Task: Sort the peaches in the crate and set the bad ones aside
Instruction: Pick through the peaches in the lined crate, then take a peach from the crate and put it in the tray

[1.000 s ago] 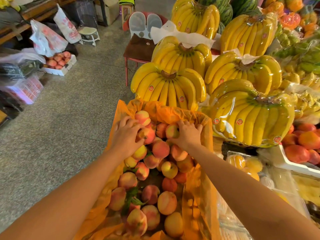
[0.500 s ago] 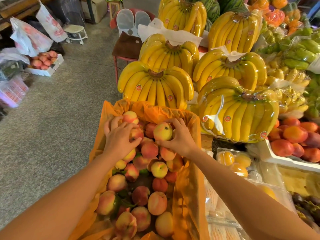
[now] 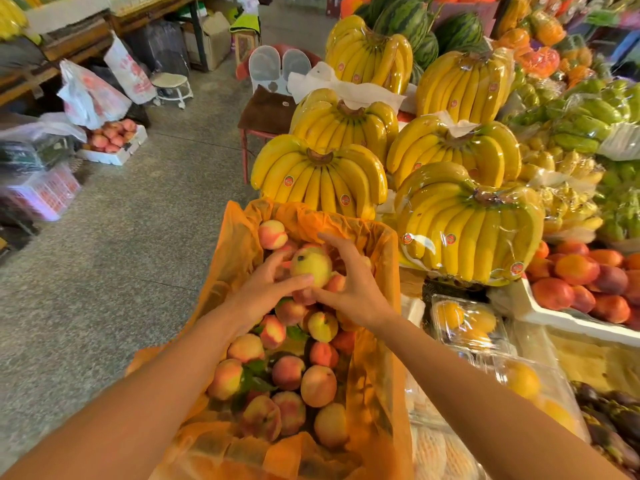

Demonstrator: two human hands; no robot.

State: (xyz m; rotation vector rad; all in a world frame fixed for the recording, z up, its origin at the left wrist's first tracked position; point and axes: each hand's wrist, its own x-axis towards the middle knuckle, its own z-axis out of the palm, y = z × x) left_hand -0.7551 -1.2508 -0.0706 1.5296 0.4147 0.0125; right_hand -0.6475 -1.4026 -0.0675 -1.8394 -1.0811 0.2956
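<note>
Two hands meet over the far end of the crate (image 3: pixel 385 261), both grasping one yellow-green peach (image 3: pixel 310 265) with a dark spot near its top. The left hand (image 3: pixel 266 289) grips it from the near left side, thumb underneath. The right hand (image 3: pixel 353 292) curls its fingers over the far side. The fruit sits just above the other peaches (image 3: pixel 318 385) heaped inside the orange plastic liner (image 3: pixel 235 258). Banana bunches (image 3: pixel 322 178) stand right behind the crate, and red-orange fruit (image 3: pixel 575 268) fills a white tray (image 3: pixel 554 318) to the right.

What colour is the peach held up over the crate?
The peach is pale yellow-green with a small dark spot, clearest in the head view.
</note>
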